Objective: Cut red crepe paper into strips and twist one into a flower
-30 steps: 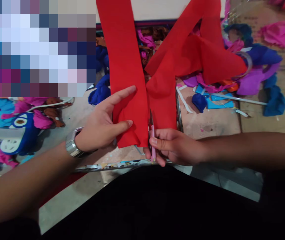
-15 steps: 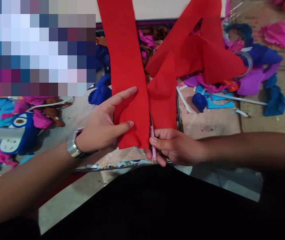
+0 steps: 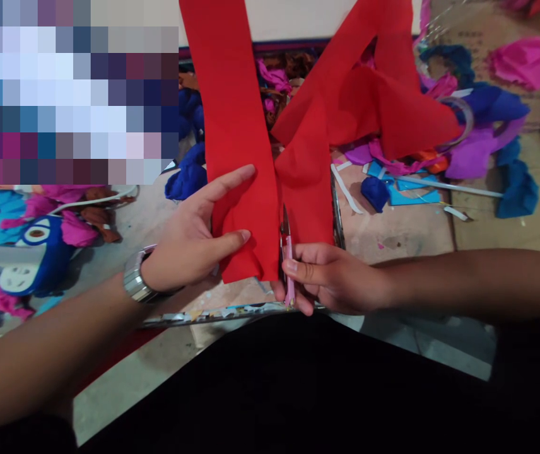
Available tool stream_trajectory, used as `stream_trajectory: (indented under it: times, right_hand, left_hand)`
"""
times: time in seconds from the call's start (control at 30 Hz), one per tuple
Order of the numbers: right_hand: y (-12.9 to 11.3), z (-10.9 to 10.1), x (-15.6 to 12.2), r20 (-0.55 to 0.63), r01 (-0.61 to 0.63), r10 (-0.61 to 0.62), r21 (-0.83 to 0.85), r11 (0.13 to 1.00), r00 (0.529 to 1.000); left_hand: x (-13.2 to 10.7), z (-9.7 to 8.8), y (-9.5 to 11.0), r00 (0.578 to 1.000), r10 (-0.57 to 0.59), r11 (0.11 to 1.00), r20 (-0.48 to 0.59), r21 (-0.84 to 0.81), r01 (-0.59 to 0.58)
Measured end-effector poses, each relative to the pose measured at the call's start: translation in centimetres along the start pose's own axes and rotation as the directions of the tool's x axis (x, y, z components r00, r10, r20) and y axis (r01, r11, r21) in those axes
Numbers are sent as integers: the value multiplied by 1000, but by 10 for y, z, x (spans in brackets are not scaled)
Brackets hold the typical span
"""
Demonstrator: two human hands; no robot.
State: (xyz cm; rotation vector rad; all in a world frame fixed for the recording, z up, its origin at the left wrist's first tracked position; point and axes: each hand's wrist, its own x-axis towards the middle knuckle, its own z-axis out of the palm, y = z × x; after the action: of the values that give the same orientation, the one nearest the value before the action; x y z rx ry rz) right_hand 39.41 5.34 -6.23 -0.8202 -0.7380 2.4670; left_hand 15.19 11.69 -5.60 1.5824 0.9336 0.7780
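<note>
My left hand (image 3: 187,236) lies on a long red crepe-paper strip (image 3: 234,126), thumb and index finger stretched apart across it. The other fingers of that hand are hidden. In my right hand (image 3: 327,274) is a pair of scissors (image 3: 289,258) with pink handles, thumb on top. The scissors' blades are parted and point away from me, along the gap at the strip's right edge. Beyond that gap a second red crepe-paper piece (image 3: 308,205) runs up into a folded length at the right.
A tape roll (image 3: 462,120) sits beside crumpled purple and blue paper (image 3: 497,104). To the right lie a small blue bundle (image 3: 375,193), light-blue scraps (image 3: 412,189) and a thin white stick (image 3: 459,186). A blue-and-white item with an eye design (image 3: 38,252) is at the left.
The scissors have opened, and their blades now show apart at the strip's edge. Both hands stay in nearly the same place; the whole view has shifted slightly.
</note>
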Motion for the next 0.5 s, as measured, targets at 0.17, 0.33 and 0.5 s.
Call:
stream_trajectory:
  times: [0.17,0.33,0.5]
  right_hand:
    - [-1,1,-2,28,-21,21,-6,1000,999]
    - [-1,0,0,4,-18,18,-9,1000,1000]
    - [0,-1,0,5,-32,32,-35,999,999]
  left_hand:
    - [2,-1,-1,1000,-13,1000,-20,-29,12]
    - [1,-1,0,1000,-19,1000,-2,-3,19]
    - [1,-2,1,1000,2,998,9,67,-2]
